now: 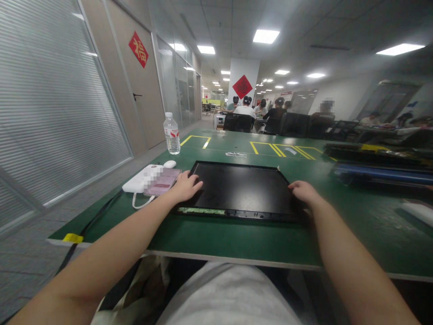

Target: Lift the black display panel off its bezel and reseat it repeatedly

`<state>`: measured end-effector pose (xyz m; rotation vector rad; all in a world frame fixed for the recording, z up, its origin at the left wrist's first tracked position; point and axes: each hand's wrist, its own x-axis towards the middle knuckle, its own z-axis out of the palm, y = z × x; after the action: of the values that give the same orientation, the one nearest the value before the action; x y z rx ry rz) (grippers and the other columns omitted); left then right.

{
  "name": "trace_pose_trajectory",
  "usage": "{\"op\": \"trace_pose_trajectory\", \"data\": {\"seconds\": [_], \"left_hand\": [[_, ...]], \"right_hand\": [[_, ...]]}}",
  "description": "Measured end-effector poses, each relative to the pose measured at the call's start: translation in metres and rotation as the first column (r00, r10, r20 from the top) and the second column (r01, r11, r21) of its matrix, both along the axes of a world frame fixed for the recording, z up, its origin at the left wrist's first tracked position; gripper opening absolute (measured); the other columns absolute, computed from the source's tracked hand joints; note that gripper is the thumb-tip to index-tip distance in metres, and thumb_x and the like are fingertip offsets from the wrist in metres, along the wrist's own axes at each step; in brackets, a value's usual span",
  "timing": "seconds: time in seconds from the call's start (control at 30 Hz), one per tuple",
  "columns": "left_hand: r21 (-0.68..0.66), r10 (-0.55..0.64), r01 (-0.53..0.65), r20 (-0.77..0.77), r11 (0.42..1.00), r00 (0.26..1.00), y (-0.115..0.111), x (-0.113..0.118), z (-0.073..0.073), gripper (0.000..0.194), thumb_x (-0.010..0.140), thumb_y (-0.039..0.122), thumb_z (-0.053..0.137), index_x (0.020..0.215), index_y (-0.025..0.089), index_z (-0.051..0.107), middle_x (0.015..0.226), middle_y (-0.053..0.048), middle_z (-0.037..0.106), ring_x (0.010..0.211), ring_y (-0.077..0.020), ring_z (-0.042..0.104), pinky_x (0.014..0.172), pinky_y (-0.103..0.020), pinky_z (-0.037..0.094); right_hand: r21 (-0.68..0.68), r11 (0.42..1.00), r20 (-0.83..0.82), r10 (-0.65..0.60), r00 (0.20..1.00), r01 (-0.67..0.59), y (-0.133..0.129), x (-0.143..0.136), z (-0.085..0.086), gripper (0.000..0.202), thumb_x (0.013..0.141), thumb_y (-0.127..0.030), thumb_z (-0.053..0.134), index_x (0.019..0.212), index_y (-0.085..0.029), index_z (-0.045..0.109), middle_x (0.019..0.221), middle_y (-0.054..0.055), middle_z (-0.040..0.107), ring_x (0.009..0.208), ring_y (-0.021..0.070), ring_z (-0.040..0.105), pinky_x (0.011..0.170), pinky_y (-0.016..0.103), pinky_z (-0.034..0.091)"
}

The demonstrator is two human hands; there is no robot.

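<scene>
Because the black screen panel (pixel 241 186) lies flat near the front edge of the green surface (pixel 237 241), we seem to be steadying it from both sides: our left hand (pixel 186 186) rests loosely spread over its left border, while our right hand (pixel 306 193) curls at its right border (how firmly, we cannot tell). By the surface's left edge stands a clear bottle (pixel 172 134), apparently holding water, perhaps set apart against spills.
</scene>
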<state>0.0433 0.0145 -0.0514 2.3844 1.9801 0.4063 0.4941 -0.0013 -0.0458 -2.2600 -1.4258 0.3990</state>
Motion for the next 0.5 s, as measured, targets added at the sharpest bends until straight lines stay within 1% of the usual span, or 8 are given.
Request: {"op": "trace_pose_trajectory", "data": {"seconds": [0.13, 0.23, 0.33, 0.4, 0.5], "left_hand": [[0.042, 0.026, -0.027, 0.036, 0.999, 0.999, 0.006, 0.000, -0.001, 0.053, 0.094, 0.045, 0.042, 0.133, 0.014, 0.061, 0.149, -0.022, 0.045, 0.147, -0.0370, 0.028, 0.116, -0.050, 0.024], [0.049, 0.066, -0.069, 0.059, 0.996, 0.996, 0.011, 0.002, 0.001, 0.054, 0.094, 0.046, 0.042, 0.133, 0.013, 0.061, 0.150, -0.023, 0.044, 0.149, -0.0380, 0.023, 0.117, -0.052, 0.022], [0.015, 0.130, -0.132, 0.099, 0.991, 0.987, 0.014, 0.002, 0.004, 0.055, 0.095, 0.047, 0.041, 0.132, 0.013, 0.062, 0.150, -0.024, 0.043, 0.149, -0.0394, 0.024, 0.116, -0.051, 0.023], [-0.013, 0.154, -0.154, 0.118, 0.988, 0.981, 0.015, 0.003, 0.004, 0.055, 0.094, 0.048, 0.042, 0.132, 0.013, 0.062, 0.151, -0.024, 0.043, 0.148, -0.0401, 0.026, 0.115, -0.051, 0.025], [0.001, 0.133, -0.134, 0.111, 0.991, 0.985, 0.015, 0.003, 0.002, 0.054, 0.093, 0.048, 0.045, 0.131, 0.013, 0.062, 0.151, -0.023, 0.042, 0.148, -0.0398, 0.026, 0.116, -0.050, 0.026]], "right_hand": [[0.008, 1.000, -0.014, -0.008, 1.000, 0.008, 0.001, 0.001, 0.000, 0.041, 0.068, -0.001, 0.056, 0.099, -0.016, 0.077, 0.100, 0.011, 0.074, 0.085, 0.0212, 0.069, 0.076, 0.026, 0.051], [0.026, 1.000, -0.011, -0.005, 1.000, 0.005, 0.001, 0.002, 0.000, 0.040, 0.067, 0.000, 0.056, 0.096, -0.016, 0.077, 0.100, 0.011, 0.074, 0.086, 0.0217, 0.068, 0.078, 0.027, 0.051], [0.023, 1.000, -0.007, 0.002, 1.000, -0.002, 0.002, 0.002, -0.001, 0.040, 0.066, 0.000, 0.055, 0.096, -0.016, 0.077, 0.101, 0.011, 0.074, 0.090, 0.0222, 0.068, 0.079, 0.027, 0.050], [0.014, 1.000, -0.013, -0.001, 1.000, 0.001, 0.002, 0.003, -0.002, 0.041, 0.067, 0.000, 0.055, 0.098, -0.015, 0.076, 0.102, 0.011, 0.074, 0.089, 0.0220, 0.068, 0.079, 0.027, 0.050], [0.002, 1.000, -0.031, -0.011, 0.999, 0.011, 0.002, 0.004, -0.002, 0.042, 0.068, -0.001, 0.055, 0.101, -0.015, 0.076, 0.100, 0.011, 0.074, 0.086, 0.0214, 0.068, 0.078, 0.027, 0.051]]}}
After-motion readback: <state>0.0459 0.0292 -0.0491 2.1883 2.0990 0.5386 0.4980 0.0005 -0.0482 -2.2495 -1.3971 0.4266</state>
